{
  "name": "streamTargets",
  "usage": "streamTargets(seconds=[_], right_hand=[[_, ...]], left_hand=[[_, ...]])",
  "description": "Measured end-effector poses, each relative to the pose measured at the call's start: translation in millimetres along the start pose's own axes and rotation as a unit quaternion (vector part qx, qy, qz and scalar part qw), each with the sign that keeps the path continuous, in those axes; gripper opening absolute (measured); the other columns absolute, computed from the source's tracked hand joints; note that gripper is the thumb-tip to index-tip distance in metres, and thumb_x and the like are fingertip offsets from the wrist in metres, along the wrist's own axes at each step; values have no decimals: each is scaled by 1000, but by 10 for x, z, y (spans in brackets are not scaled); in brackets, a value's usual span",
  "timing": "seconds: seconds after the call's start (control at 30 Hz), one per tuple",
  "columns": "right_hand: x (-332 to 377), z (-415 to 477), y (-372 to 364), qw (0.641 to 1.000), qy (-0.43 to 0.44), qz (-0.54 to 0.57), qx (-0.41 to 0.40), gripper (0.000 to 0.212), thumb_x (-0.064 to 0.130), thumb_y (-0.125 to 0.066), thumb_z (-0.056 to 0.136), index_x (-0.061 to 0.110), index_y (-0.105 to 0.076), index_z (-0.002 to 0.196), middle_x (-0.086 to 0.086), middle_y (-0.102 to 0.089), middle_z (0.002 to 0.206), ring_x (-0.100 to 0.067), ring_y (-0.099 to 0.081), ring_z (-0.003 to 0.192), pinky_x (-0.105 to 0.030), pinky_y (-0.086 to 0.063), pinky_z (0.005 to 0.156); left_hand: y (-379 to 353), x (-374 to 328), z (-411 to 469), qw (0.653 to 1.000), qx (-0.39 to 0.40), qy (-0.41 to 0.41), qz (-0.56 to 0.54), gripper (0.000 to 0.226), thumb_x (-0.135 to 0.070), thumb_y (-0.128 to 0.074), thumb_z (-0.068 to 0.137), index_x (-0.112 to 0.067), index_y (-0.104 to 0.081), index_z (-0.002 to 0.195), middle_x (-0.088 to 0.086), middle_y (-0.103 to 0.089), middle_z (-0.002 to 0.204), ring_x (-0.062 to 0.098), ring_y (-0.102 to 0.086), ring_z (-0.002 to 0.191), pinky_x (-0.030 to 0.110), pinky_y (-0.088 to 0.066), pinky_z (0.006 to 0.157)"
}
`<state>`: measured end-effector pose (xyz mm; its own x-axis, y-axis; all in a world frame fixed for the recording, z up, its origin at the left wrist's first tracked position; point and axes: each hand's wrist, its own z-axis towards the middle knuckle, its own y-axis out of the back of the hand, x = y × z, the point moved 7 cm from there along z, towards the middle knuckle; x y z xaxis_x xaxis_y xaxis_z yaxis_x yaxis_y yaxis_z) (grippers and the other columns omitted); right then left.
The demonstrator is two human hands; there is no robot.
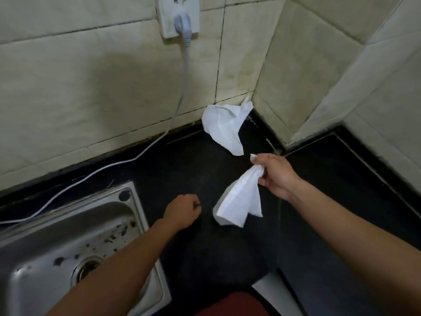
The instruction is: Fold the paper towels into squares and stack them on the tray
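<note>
My right hand [275,174] pinches the top of a white paper towel [239,201], which hangs crumpled above the black countertop [182,169]. A second crumpled paper towel [227,124] lies in the back corner against the tiled wall. My left hand [182,213] is curled into a loose fist with nothing in it, just above the counter beside the sink and left of the hanging towel. No tray is in view.
A stainless steel sink [68,242] with a drain fills the lower left. A white cable [127,160] runs from a wall socket [180,17] down across the counter. Tiled walls enclose the corner at back and right.
</note>
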<state>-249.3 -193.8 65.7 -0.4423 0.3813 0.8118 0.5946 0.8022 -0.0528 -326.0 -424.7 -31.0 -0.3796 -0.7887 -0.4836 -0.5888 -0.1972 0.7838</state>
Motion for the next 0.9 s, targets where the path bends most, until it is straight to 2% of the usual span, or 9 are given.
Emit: streamTargets(seconds=[0.1,0.23,0.33,0.43,0.57,0.63,0.73,0.83,0.9], right_hand=[[-587,6,176,994,-106,31,-5,14,6,-64,87,5,-64,102,-8,-63,76,-18,-65,70,-33,-57,63],[-1263,185,402,981,-177,43,-70,19,6,-65,87,4,-65,106,-17,-65,107,-29,-65,101,-40,-58,78],[-1550,325,671,979,-139,-58,-135,14,11,-68,86,10,-65,100,-13,-63,107,-28,-61,99,-39,-56,70],[-1558,334,926,957,-40,-231,-169,29,21,-71,83,16,-64,111,-4,-66,111,-24,-62,100,-41,-53,88],[-1559,76,1016,936,9,-319,-148,32,38,-72,81,22,-64,108,7,-64,96,-16,-61,91,-33,-51,82],[-1729,-27,928,922,-18,-378,-87,29,48,-72,77,28,-63,97,8,-67,88,-13,-62,82,-34,-52,73],[-1984,-93,826,904,-41,-425,-34,25,43,-67,83,18,-67,81,1,-67,77,-15,-63,73,-33,-52,67],[-2035,-106,845,924,-29,-379,-34,33,36,-65,87,10,-63,67,-4,-59,63,-15,-56,59,-30,-45,58],[-2008,-113,925,941,-18,-335,-43,35,33,-66,88,7,-61,64,-3,-59,57,-13,-54,53,-30,-45,57]], left_hand=[[-167,-4,-62,1000,12,-6,-10,12,-29,-58,87,-22,-66,94,-1,-69,93,18,-64,87,34,-53,77],[-422,24,-146,999,50,12,-12,12,-29,-59,89,-20,-66,94,-3,-66,84,15,-63,80,32,-52,73],[-655,-2,-210,997,68,28,-26,14,-31,-60,89,-19,-67,94,-7,-60,72,13,-61,73,31,-51,69],[-855,-48,-274,993,72,64,-74,20,-36,-61,89,-17,-66,92,-4,-62,73,15,-63,74,34,-53,72],[-1071,-224,-287,979,68,108,-159,33,-49,-66,81,-20,-63,96,-1,-66,81,18,-65,79,38,-55,76],[-1114,-385,-254,986,53,89,-130,31,-47,-69,79,-23,-63,97,-4,-64,84,15,-62,81,34,-52,74],[-1127,-611,-196,997,24,51,-46,13,-34,-64,85,-21,-65,85,-2,-60,88,15,-57,76,28,-42,62],[-1081,-664,-166,999,-7,46,22,22,-27,-56,89,-13,-63,73,-1,-52,84,15,-51,70,27,-30,52],[-987,-626,-150,998,-25,56,15,22,-25,-55,90,-12,-62,73,-1,-54,77,15,-51,67,27,-30,50]])
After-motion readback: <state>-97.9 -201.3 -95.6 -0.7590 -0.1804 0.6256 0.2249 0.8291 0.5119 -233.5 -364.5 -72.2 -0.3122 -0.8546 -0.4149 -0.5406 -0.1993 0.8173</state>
